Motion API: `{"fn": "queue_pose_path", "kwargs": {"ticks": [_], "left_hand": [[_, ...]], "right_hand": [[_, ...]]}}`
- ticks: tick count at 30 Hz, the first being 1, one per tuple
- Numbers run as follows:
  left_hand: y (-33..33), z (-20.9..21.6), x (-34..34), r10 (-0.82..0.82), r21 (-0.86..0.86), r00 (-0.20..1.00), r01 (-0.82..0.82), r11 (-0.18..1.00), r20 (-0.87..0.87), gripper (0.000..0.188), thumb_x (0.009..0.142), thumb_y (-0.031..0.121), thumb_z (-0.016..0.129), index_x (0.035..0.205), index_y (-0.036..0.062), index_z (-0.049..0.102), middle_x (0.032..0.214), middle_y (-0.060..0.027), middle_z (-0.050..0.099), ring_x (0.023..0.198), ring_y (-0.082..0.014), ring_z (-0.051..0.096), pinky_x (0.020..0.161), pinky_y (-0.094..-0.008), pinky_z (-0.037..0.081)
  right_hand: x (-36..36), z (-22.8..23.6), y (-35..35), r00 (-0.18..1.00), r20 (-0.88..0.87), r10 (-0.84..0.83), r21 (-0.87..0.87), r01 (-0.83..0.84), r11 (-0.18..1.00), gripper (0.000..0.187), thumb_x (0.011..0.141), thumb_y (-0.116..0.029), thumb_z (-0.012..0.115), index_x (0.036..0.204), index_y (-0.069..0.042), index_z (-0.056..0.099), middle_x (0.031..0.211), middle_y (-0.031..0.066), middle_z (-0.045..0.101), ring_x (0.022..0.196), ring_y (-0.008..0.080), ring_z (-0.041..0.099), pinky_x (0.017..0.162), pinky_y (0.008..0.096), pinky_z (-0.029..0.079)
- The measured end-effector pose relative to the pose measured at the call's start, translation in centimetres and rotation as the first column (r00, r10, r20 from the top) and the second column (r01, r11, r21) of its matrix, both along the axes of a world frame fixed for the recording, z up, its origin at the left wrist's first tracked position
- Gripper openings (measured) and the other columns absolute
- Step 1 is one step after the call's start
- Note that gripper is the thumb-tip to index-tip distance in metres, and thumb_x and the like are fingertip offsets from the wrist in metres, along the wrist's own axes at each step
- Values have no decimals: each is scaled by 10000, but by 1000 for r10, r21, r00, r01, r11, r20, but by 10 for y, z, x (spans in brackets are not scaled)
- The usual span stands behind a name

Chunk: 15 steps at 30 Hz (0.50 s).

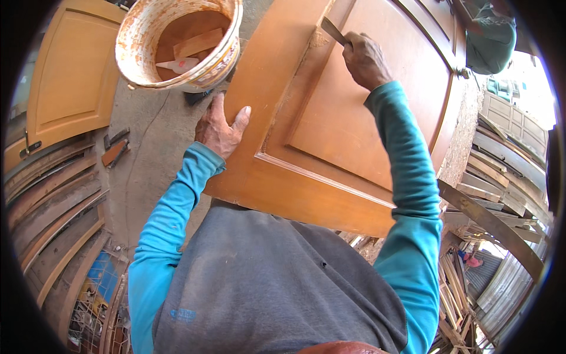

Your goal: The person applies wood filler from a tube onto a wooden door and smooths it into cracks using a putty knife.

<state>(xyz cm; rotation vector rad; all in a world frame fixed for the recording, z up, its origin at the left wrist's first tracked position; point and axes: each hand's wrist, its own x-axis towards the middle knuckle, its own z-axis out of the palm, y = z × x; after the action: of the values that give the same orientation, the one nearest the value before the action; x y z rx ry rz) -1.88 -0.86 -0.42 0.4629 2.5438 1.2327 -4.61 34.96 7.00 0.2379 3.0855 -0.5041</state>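
Observation:
A brown panelled wooden door (354, 135) lies in front of me, its near end close to my body. My right hand (367, 59) is closed round a scraper (335, 30), whose narrow flat blade touches the moulding along the left side of the raised panel. Brown crumbly material lies along that moulding near the blade. My left hand (223, 127) grips the door's left edge, thumb on the face and the other fingers partly hidden over the side. Just beyond it is a stained white bucket (135, 56) with brown residue, a wood offcut (198, 43) and a whitish flat piece inside.
A lighter door (73, 71) stands at the far left, above stacked boards (53, 206). A hammer-like tool (116, 147) is on the concrete floor. Lumber piles (501, 171) and corrugated sheets (504, 295) are at right. Another person (490, 41) is at the far right.

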Motion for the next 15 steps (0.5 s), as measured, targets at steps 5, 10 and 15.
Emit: {"fn": "queue_pose_path", "kwargs": {"ticks": [5, 10, 15], "left_hand": [[-3, -1, 1, -24, 19, 1000, 24, 1000, -18, 568, 1007, 408, 704, 1313, -45, 548, 1199, -313, 686, 1082, -487, 689, 942, -542, 567], [-6, -3, 0, -26, -3, 999, 26, 1000, -24, 613, 998, 420, 712, 1300, -85, 539, 1204, -339, 674, 1093, -505, 680, 947, -542, 565], [-8, -13, 1, -36, -12, 998, 37, 999, 60, 630, 993, 424, 715, 1295, -99, 535, 1210, -347, 667, 1104, -510, 674, 966, -545, 557]], "right_hand": [[10, -30, -13, 987, -97, -126, -53, 121, 991, 214, 1000, -162, 614, 1080, -12, 745, 1048, 266, 686, 1045, 463, 654, 900, 539, 520], [35, -31, -36, 990, -93, -111, -112, 100, 989, 172, 990, -137, 647, 1069, -19, 745, 1038, 227, 678, 1001, 438, 661, 882, 510, 535], [43, -24, -45, 973, -146, -178, -110, 162, 981, 179, 1005, -157, 642, 1072, -18, 734, 1053, 218, 678, 1010, 432, 660, 897, 505, 532]]}}
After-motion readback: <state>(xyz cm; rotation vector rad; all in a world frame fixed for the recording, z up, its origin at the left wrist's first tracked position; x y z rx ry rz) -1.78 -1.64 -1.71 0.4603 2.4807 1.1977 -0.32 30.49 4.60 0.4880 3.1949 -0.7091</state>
